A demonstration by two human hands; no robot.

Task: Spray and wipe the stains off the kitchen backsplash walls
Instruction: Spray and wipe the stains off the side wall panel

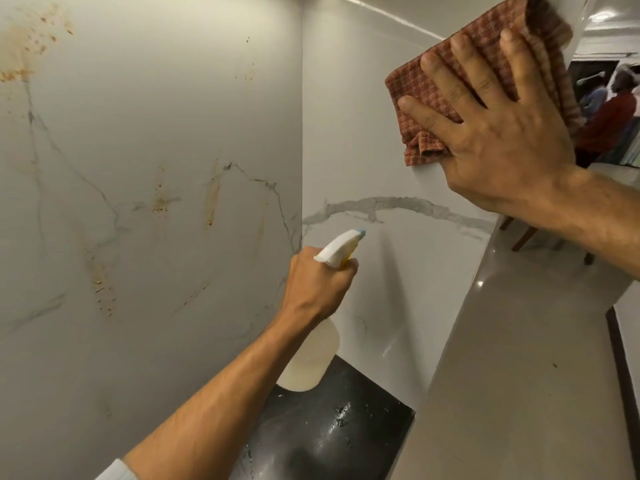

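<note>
Two marble-look backsplash walls meet in a corner. The left wall (138, 133) carries orange-brown stains at its top left and in streaks across its middle. The right wall (363, 116) looks clean, with a grey vein. My right hand (491, 133) presses a reddish-brown waffle cloth (460, 53) flat against the right wall's upper part. My left hand (318, 282) grips the neck of a translucent spray bottle (311, 358). Its white nozzle with a blue tip points at the right wall.
A black glossy counter (329, 431) with water drops lies below the corner. The right wall ends at a beige edge panel (519, 341). Beyond it are a tiled floor, wooden chair legs (523, 237) and a person in red (609, 116).
</note>
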